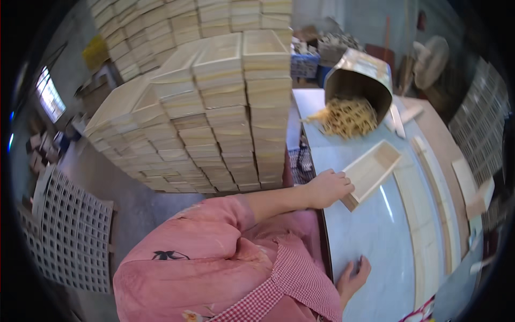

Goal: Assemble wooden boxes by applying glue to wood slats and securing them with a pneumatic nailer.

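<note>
My left hand (328, 189) reaches over the light blue worktable (348, 236) and grips the near end of a shallow, open-topped wooden box (371, 174). Its inside is bare pale wood. Closer to me, my right hand (354, 276) is low over the tabletop, fingers apart, with nothing visible in it. Beyond the box, a metal tin (382, 88) lies on its side, and a heap of small tan strip-like pieces (348, 117) spills from its mouth; their exact kind I cannot tell.
Tall stacks of similar wooden boxes (222, 102) stand left of the table. Long wooden strips (421, 236) lie along its right side. Gridded panels (75, 231) lean at the lower left, and more (480, 115) stand at the far right. A blue crate (304, 65) sits behind the table.
</note>
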{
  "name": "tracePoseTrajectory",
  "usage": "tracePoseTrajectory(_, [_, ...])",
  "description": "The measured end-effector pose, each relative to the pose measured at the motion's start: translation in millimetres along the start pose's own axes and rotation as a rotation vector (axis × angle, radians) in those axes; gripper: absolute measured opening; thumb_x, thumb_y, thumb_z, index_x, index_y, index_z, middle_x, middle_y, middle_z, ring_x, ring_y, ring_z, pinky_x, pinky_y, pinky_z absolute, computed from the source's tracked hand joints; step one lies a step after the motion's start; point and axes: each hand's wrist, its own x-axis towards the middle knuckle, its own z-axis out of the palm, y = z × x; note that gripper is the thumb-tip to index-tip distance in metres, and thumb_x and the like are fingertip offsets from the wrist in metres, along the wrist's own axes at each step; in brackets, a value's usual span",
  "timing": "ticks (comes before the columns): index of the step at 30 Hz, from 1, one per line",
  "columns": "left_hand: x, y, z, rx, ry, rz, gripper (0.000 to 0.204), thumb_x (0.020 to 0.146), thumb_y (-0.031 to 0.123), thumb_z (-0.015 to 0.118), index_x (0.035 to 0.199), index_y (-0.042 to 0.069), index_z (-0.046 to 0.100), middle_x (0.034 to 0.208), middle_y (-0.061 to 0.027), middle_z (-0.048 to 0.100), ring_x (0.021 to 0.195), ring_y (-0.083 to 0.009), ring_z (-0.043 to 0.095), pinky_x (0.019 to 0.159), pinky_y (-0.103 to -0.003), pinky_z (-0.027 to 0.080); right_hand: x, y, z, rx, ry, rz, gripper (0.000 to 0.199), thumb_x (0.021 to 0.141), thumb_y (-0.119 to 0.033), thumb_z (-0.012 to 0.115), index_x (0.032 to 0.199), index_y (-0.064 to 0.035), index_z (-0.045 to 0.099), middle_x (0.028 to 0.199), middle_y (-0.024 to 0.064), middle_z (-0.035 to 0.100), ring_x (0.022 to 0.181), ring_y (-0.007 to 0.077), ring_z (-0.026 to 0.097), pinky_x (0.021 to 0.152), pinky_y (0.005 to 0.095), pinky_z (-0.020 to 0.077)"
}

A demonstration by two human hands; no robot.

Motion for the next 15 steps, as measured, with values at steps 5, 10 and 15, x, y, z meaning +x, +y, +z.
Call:
tracePoseTrajectory(5, [-26.1, -15.8, -143.8, 0.220, 0.501, -0.030, 0.031, 0.081, 0.016, 0.070, 0.111, 0.011, 0.065, 0.101, -0.0046, 0.061, 0.093, -0.0268, 0.059, 0.087, -0.040, 0.047, 0.6, 48.7, 14.2, -0.055, 0.070, -0.092, 0.033, 0.093, -0.008, 0.062, 0.124, 0.0013, 0.061, 0.125, 0.0182, 0.061, 0.112, 0.0326, 0.060, 0.098, 0.0393, 0.0487])
tracePoseTrajectory(10, [-88.0, -39.8, -272.9, 0.731, 0.894, -0.201, 0.036, 0.066, 0.004, 0.069, 0.101, 0.010, 0.065, 0.095, -0.0054, 0.064, 0.092, -0.0283, 0.056, 0.085, -0.040, 0.045, 8.8, 58.3, 32.2, -0.029, 0.242, -0.146, 0.037, 0.089, -0.025, 0.075, 0.113, 0.0020, 0.070, 0.111, 0.0241, 0.067, 0.105, 0.0375, 0.061, 0.101, 0.0439, 0.0464])
tracePoseTrajectory(15, [-184.3, -76.4, -354.8, 1.224, 0.835, -0.564, 0.030, 0.067, 0.007, 0.062, 0.097, 0.009, 0.060, 0.099, -0.0100, 0.058, 0.092, -0.0302, 0.050, 0.083, -0.041, 0.040, 14.3, 80.8, 47.2, 0.021, 0.373, -0.292, 0.025, 0.089, -0.020, 0.075, 0.103, 0.0010, 0.071, 0.099, 0.0216, 0.069, 0.094, 0.0392, 0.063, 0.092, 0.0447, 0.0506])
